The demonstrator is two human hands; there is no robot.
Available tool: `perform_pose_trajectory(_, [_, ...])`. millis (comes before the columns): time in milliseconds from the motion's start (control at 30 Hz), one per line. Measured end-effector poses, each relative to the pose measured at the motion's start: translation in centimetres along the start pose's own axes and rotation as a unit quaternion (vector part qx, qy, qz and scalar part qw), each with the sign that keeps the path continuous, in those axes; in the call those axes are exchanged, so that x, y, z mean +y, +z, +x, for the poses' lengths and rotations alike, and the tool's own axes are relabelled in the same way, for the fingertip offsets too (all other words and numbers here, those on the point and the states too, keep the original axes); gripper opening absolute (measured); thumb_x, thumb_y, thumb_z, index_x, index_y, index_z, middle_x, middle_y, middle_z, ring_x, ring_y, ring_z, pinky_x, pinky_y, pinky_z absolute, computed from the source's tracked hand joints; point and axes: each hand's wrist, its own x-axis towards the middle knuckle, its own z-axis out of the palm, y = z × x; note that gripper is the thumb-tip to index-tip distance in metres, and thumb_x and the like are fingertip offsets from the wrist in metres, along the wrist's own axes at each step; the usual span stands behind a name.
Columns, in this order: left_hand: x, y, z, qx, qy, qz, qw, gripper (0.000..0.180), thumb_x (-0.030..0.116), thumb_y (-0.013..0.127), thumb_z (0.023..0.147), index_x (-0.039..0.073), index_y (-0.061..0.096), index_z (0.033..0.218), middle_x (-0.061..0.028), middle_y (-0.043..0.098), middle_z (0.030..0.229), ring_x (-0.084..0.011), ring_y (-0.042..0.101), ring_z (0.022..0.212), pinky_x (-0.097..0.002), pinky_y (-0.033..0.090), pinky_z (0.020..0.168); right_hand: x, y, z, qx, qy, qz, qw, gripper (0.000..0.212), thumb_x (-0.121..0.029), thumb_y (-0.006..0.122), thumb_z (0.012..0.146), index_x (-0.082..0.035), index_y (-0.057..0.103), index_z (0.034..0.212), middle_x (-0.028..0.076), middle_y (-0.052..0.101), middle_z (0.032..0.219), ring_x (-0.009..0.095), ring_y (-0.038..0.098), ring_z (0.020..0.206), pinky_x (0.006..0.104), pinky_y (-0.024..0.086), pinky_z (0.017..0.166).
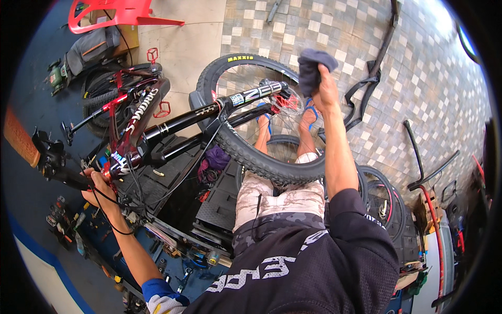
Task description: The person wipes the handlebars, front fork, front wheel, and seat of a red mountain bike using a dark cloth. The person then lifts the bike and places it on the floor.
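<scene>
A mountain bike with a dark red frame (pixel 138 112) reaches in from the left, its black fork (pixel 188 116) pointing right. Between the fork legs sits the front wheel (pixel 251 157), with a knobby black tyre, in front of my legs. My left hand (pixel 99 189) is closed around the bike's front end, near the stem and the red headset part; some of its fingers are hidden by cables. In my right hand (pixel 328 91) is a bunched dark grey cloth (pixel 312 68), held up beyond the wheel's right side and apart from the tyre. A brake rotor (pixel 288 104) shows at the hub.
A red plastic chair (pixel 112 20) and a grey bag (pixel 94 47) stand at the far left. Black toolboxes (pixel 217 206) and scattered hand tools (pixel 183 277) lie near me. More wheels (pixel 389 201) rest at the right. A long black strap-like strip (pixel 384 47) crosses the tiled floor (pixel 418 99).
</scene>
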Motion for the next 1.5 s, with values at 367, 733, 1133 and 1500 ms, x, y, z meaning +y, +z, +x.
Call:
perform_pose_trajectory(367, [-0.6, 0.5, 0.3, 0.036, 0.005, -0.062, 0.997, 0.004, 0.001, 0.056, 0.092, 0.002, 0.055, 0.097, 0.0002, 0.05, 0.073, -0.0066, 0.047, 0.058, -0.0242, 0.042, 0.054, 15.2, 12.2, -1.2, -0.121, -0.215, -0.533, 0.809, 0.041, -0.039, 0.061, 0.094, -0.003, 0.064, 0.114, 0.024, 0.063, 0.112, 0.05, 0.065, 0.095, 0.0579, 0.054, 0.083])
perform_pose_trajectory(733, [-1.8, -1.2, -0.4, 0.015, 0.037, 0.022, 0.999, 0.005, 0.006, 0.056, 0.099, 0.002, 0.055, 0.103, -0.0021, 0.055, 0.07, -0.0081, 0.052, 0.06, -0.0242, 0.044, 0.059, 14.2, -2.4, 6.2, -0.002, -0.02, -0.674, 0.739, 0.055, -0.044, 0.051, 0.098, 0.006, 0.058, 0.12, 0.032, 0.067, 0.116, 0.053, 0.065, 0.103, 0.0585, 0.052, 0.092])
perform_pose_trajectory(1133, [-2.0, -1.5, -0.6, 0.005, 0.032, 0.044, 0.999, 0.007, 0.008, 0.054, 0.101, 0.001, 0.055, 0.103, -0.0019, 0.055, 0.07, -0.0078, 0.053, 0.062, -0.0246, 0.045, 0.061, 6.2, -8.7, 12.2, 0.135, -0.036, -0.658, 0.74, 0.043, -0.039, 0.062, 0.095, 0.001, 0.07, 0.111, 0.027, 0.072, 0.11, 0.043, 0.069, 0.105, 0.0514, 0.054, 0.09])
perform_pose_trajectory(1500, [-1.8, -1.5, 0.3, 0.005, 0.044, 0.06, 0.997, 0.006, 0.005, 0.055, 0.103, -0.001, 0.055, 0.102, -0.0033, 0.054, 0.071, -0.0094, 0.051, 0.062, -0.0255, 0.046, 0.064, 13.0, -1.8, 15.0, -0.242, 0.091, -0.746, 0.613, 0.076, -0.053, 0.09, 0.068, 0.001, 0.07, 0.117, 0.023, 0.073, 0.113, 0.036, 0.069, 0.108, 0.044, 0.053, 0.094])
